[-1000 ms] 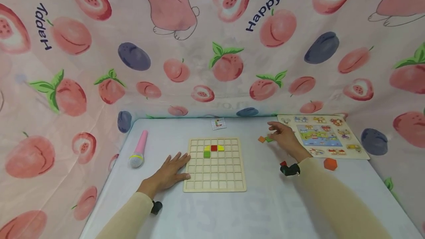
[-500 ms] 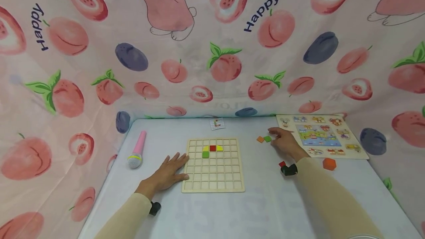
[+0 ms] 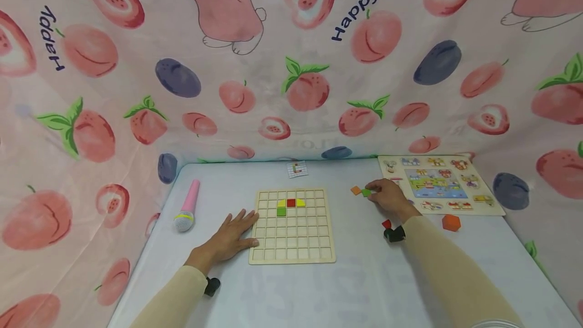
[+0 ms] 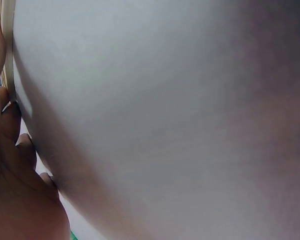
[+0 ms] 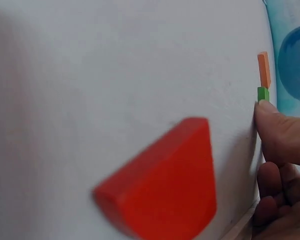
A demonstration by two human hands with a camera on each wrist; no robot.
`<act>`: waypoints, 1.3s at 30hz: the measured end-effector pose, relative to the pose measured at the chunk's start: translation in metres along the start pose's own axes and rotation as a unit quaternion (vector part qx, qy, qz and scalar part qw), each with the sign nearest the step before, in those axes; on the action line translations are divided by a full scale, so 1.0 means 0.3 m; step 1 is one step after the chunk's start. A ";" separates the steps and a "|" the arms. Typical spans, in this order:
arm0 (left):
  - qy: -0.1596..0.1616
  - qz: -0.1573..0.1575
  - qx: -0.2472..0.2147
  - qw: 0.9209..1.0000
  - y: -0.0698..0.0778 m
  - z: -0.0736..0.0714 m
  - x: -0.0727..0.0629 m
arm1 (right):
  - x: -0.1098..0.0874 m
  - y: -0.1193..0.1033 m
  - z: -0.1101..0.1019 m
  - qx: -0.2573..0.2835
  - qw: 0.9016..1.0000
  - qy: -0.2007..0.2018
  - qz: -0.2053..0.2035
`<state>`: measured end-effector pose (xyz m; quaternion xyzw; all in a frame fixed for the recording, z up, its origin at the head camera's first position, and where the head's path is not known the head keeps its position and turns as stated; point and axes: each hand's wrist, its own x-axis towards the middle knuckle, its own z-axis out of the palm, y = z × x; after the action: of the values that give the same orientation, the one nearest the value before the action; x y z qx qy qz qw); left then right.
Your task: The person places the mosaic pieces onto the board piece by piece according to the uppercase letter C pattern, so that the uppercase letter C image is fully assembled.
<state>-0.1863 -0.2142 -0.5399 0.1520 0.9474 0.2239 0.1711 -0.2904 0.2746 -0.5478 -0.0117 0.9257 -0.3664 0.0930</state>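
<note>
My left hand (image 3: 230, 235) lies flat with fingers spread, its fingertips and thumb on the left edge of a wooden grid board (image 3: 291, 244). On the board sit a red square tile (image 3: 291, 203), a yellow tile (image 3: 300, 203) on either side of it and a green tile (image 3: 281, 211) below the left one. My right hand (image 3: 389, 197) pinches a green square block (image 3: 366, 193) between thumb and fingers at the table's right. An orange block (image 3: 356, 191) lies just left of it. In the right wrist view, the thumb covers part of the green block (image 5: 262, 94).
A red block (image 5: 165, 185) lies below the right wrist. An orange hexagonal block (image 3: 451, 223) sits near a picture puzzle board (image 3: 437, 205) at the back right. A small pattern card (image 3: 297, 169) lies at the back, and a pink toy microphone (image 3: 188, 206) at left.
My right hand has come down to the green block and its fingers have closed on it. The left hand stays on the board's edge. The head view has shifted slightly.
</note>
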 end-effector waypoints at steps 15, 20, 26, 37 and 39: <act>-0.001 0.008 0.004 1.000 0.000 0.006 -0.003 | -0.033 0.007 -0.026 0.083 0.995 0.058 0.004; -0.004 0.008 0.004 1.000 -0.001 0.011 -0.004 | -0.038 0.005 -0.025 0.094 0.992 0.079 -0.004; -0.004 0.001 0.002 1.000 0.002 0.012 -0.001 | -0.041 -0.031 -0.012 0.126 0.985 0.118 -0.014; -0.004 -0.007 -0.005 1.000 0.002 0.002 -0.001 | -0.065 -0.105 0.031 0.216 0.964 0.149 -0.049; -0.004 -0.007 -0.002 1.000 0.001 -0.001 -0.001 | -0.072 -0.116 0.038 0.227 0.961 0.149 -0.052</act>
<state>-0.1862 -0.2141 -0.5395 0.1461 0.9473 0.2235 0.1770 -0.2689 0.2435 -0.5287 0.0168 0.8196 -0.5690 -0.0650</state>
